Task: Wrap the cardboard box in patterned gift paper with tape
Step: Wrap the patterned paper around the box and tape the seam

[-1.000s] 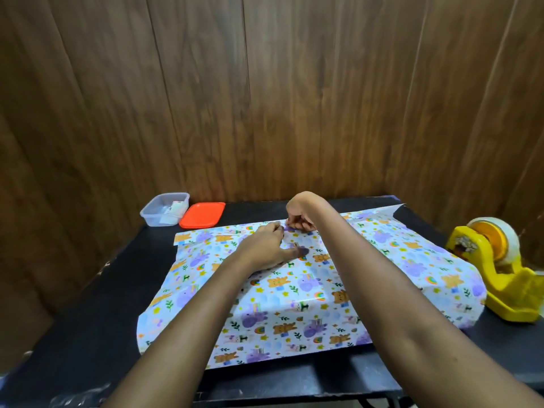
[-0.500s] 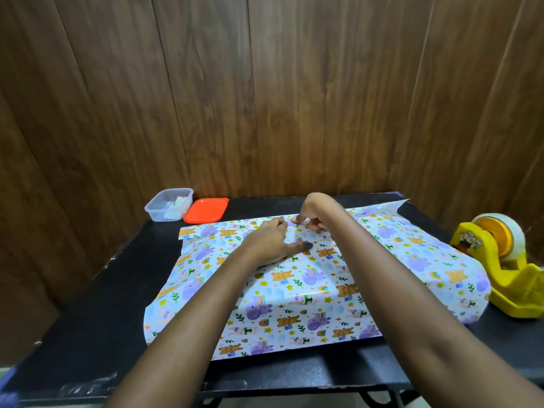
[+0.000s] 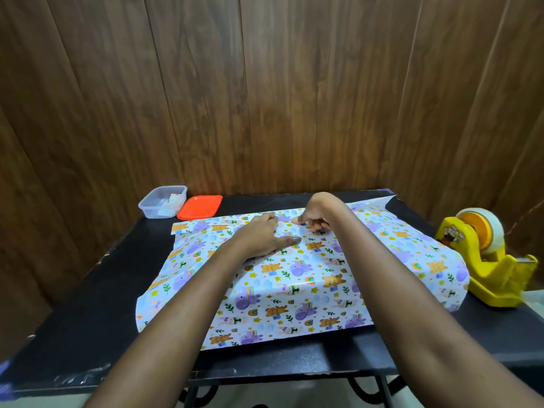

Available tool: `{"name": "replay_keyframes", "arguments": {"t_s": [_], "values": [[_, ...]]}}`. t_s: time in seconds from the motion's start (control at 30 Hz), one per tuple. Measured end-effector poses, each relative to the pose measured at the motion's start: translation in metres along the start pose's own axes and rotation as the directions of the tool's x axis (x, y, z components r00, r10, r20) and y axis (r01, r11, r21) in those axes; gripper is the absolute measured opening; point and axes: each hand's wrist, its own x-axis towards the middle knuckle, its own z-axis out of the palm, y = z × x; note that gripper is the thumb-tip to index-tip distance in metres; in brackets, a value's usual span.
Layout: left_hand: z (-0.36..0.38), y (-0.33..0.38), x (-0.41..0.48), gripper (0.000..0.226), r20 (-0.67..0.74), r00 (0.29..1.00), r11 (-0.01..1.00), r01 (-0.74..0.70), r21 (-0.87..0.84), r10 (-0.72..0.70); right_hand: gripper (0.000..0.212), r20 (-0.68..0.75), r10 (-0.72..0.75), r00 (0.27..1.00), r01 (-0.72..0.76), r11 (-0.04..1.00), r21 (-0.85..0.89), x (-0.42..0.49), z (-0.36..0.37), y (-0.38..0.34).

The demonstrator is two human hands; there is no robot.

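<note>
Left hand [image 3: 259, 237] flat on gift paper [image 3: 294, 290]; white packets [image 3: 170, 201] inside clear tub [image 3: 151, 209].

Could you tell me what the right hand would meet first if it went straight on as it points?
Probably the left hand, pressed flat on the gift paper, just beyond the right hand; depth is unclear.

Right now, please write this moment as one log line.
left hand: flat, pressing paper | right hand: fingers curled, touching paper | box: hidden under paper | tape dispenser: on table, right side, untouched
</note>
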Motion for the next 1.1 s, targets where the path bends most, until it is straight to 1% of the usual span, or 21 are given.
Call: {"name": "replay_keyframes", "arguments": {"t_s": [0.07,0.13,0.2,0.27,0.37,0.43,0.5,0.53,0.57,0.6,0.63,0.67,0.7,0.73,0.77,0.8,0.87,0.93,1.0,1.03,1.1], "values": [[-0.003,0.002,0.000,0.089,0.019,1.000,1.000,0.002,-0.006,-0.002,0.038,0.063,-0.026,0.998,0.019,0.995,0.100,-0.001,-0.004,0.005],[-0.008,0.003,0.002,0.085,0.047,0.999,1.000,0.015,-0.011,-0.015,0.028,0.072,-0.102,0.992,0.076,0.949,0.307,-0.009,-0.007,0.019],[-0.013,0.009,0.009,0.070,0.037,0.999,1.000,0.019,-0.008,-0.019,0.026,-0.002,-0.182,0.983,0.159,0.852,0.499,-0.018,-0.011,0.043],[-0.017,0.022,0.015,0.054,-0.012,1.000,1.000,-0.005,-0.027,0.004,0.025,-0.085,-0.217,0.973,0.224,0.768,0.601,-0.024,-0.014,0.070],[-0.016,0.059,0.021,0.040,-0.076,0.992,0.989,-0.104,-0.107,0.096,0.024,-0.231,-0.181,0.956,0.291,0.694,0.659,-0.031,-0.022,0.116],[-0.011,0.089,0.024,0.031,-0.115,0.981,0.961,-0.178,-0.212,0.157,0.025,-0.330,-0.110,0.938,0.318,0.658,0.683,-0.038,-0.027,0.145],[-0.002,0.115,0.025,0.017,-0.147,0.971,0.915,-0.226,-0.335,0.187,0.028,-0.436,-0.030,0.899,0.358,0.623,0.696,-0.043,-0.031,0.173],[0.003,0.132,0.028,0.011,-0.156,0.966,0.890,-0.252,-0.380,0.207,0.029,-0.515,0.031,0.856,0.386,0.623,0.680,-0.046,-0.034,0.194],[0.007,0.141,0.029,0.008,-0.165,0.963,0.867,-0.263,-0.424,0.212,0.029,-0.599,0.087,0.796,0.393,0.679,0.620,-0.048,-0.035,0.208],[0.013,0.153,0.031,0.009,-0.170,0.959,0.835,-0.280,-0.473,0.225,0.024,-0.687,0.157,0.710,0.338,0.780,0.527,-0.050,-0.038,0.226],[0.017,0.166,0.032,0.010,-0.170,0.958,0.803,-0.288,-0.522,0.233,0.016,-0.733,0.211,0.647,0.225,0.866,0.447,-0.055,-0.039,0.242],[0.020,0.177,0.032,0.014,-0.175,0.956,0.775,-0.293,-0.560,0.236,0.013,-0.750,0.252,0.612,0.098,0.917,0.388,-0.055,-0.040,0.256],[0.023,0.191,0.033,0.019,-0.178,0.952,0.752,-0.305,-0.585,0.248,0.022,-0.725,0.302,0.619,-0.010,0.926,0.377,-0.057,-0.041,0.270],[0.026,0.204,0.034,0.022,-0.188,0.946,0.728,-0.324,-0.604,0.265,0.032,-0.670,0.337,0.662,-0.081,0.920,0.384,-0.055,-0.043,0.284],[0.028,0.212,0.034,0.023,-0.195,0.941,0.713,-0.338,-0.615,0.277,0.040,-0.609,0.347,0.713,-0.106,0.912,0.396,-0.053,-0.044,0.290],[0.030,0.223,0.034,0.023,-0.199,0.933,0.695,-0.356,-0.624,0.299,0.046,-0.562,0.339,0.755,-0.105,0.907,0.407,-0.050,-0.045,0.299],[0.035,0.242,0.035,0.023,-0.189,0.920,0.686,-0.383,-0.619,0.343,0.042,-0.528,0.283,0.801,-0.026,0.897,0.441,-0.053,-0.048,0.306],[0.041,0.253,0.037,0.024,-0.184,0.907,0.692,-0.409,-0.594,0.378,0.033,-0.541,0.279,0.793,0.042,0.862,0.506,-0.053,-0.051,0.307],[0.044,0.261,0.041,0.025,-0.176,0.901,0.697,-0.419,-0.581,0.395,0.026,-0.550,0.317,0.773,0.099,0.796,0.597,-0.051,-0.054,0.308],[0.046,0.265,0.042,0.025,-0.167,0.900,0.701,-0.420,-0.576,0.403,0.025,-0.541,0.336,0.771,0.127,0.751,0.648,-0.053,-0.054,0.307],[0.048,0.266,0.043,0.026,-0.154,0.899,0.706,-0.420,-0.570,0.411,0.030,-0.504,0.368,0.781,0.158,0.665,0.730,-0.050,-0.053,0.309]]}}
